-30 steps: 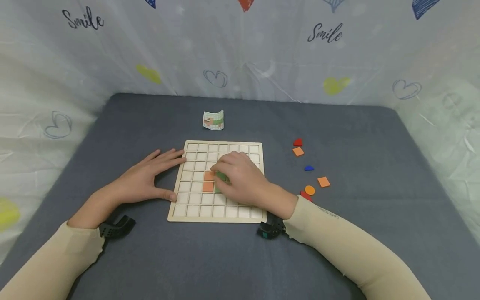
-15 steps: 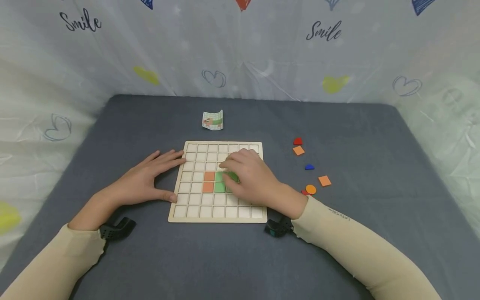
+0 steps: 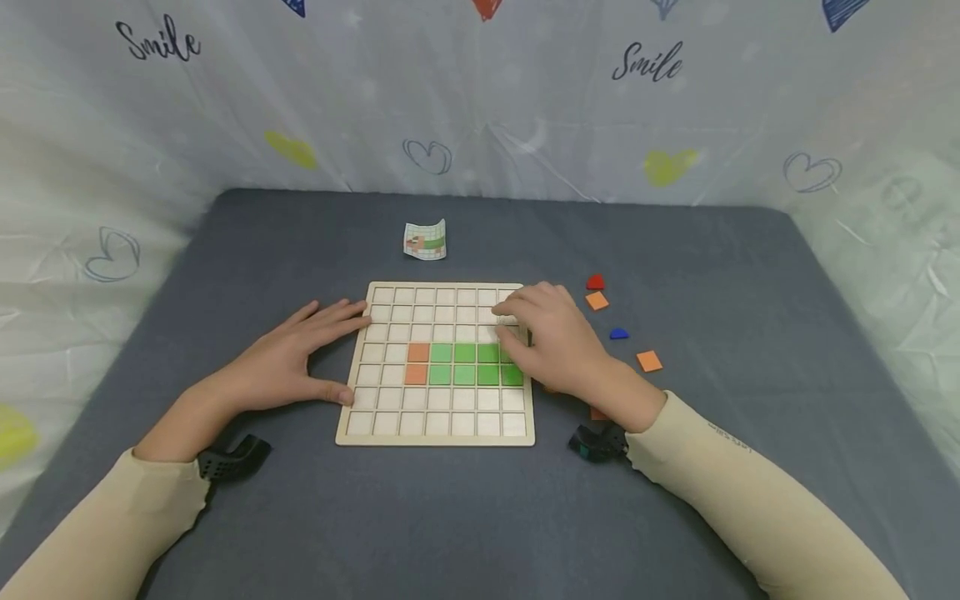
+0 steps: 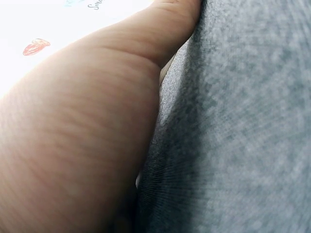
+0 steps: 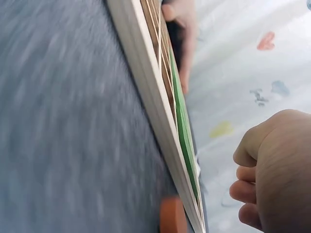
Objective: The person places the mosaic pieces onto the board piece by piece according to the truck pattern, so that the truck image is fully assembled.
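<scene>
A pale wooden grid board [image 3: 435, 440] lies in the middle of the head view. Set in its cells are two orange square tiles [image 3: 416, 374] at left and several green tiles [image 3: 464, 353] to their right, in two rows. My left hand [image 3: 300, 354] lies spread, fingertips and thumb resting at the board's left edge. Over the right edge of the board hovers my right hand [image 3: 558, 346], its fingers loosely bent with nothing showing between them; it covers part of the last green tiles. In the right wrist view those loosely curled fingers [image 5: 247, 189] are above the board.
A small printed card [image 3: 424, 242] lies behind the board. To the right are a red piece [image 3: 596, 282], an orange square [image 3: 597, 301], a blue half-circle [image 3: 618, 333] and another orange square [image 3: 649, 361]. My right forearm partly hides more pieces there.
My right hand has moved rightward across the board from the orange tiles to the right edge, uncovering the rows of green tiles. The left hand stays at the left edge.
</scene>
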Demonstrator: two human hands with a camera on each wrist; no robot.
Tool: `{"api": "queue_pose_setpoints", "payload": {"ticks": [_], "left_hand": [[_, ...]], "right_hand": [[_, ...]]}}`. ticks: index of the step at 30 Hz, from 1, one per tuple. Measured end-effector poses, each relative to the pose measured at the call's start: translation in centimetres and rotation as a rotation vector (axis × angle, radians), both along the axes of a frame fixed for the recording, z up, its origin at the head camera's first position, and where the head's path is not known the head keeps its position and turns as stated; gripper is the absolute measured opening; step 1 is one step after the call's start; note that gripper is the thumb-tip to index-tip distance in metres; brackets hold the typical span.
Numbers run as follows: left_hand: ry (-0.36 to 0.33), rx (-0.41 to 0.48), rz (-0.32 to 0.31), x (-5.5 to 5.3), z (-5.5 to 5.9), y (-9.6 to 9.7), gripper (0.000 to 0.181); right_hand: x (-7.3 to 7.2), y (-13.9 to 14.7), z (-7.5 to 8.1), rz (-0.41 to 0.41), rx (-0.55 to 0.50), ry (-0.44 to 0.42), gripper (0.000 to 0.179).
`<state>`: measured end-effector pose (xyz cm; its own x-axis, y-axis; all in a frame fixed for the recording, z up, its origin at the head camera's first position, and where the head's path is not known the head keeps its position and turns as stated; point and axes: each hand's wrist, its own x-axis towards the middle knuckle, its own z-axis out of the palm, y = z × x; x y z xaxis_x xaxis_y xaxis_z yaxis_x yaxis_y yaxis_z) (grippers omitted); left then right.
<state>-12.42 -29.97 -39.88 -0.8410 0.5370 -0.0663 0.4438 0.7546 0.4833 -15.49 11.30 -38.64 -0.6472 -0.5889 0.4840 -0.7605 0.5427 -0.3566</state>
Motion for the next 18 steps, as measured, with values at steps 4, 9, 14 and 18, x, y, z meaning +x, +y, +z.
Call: {"api": "queue_pose_setpoints", "payload": {"ticks": [4, 9, 14, 18], "left_hand": [[-0.003, -0.003, 0.002, 0.0, 0.1, 0.0, 0.113], [0.002, -0.005, -0.001, 0.0, 0.0, -0.1, 0.113], [0.004, -0.005, -0.004, 0.0, -0.1, 0.0, 0.113], [0.006, -0.008, -0.003, -0.1, -0.2, -0.1, 0.114]], "right_hand": [[-0.4, 1.2, 0.4, -0.037, -0.008, -0.001, 0.023], [-0.7, 2.5, 0.9, -0.09, -0.007, -0.019, 0.024], [-0.9, 3.7, 1.0, -0.134, 0.005, -0.019, 0.022], [-1.0, 4.6, 1.0, -0.164, 0.0, -0.024, 0.021]]}}
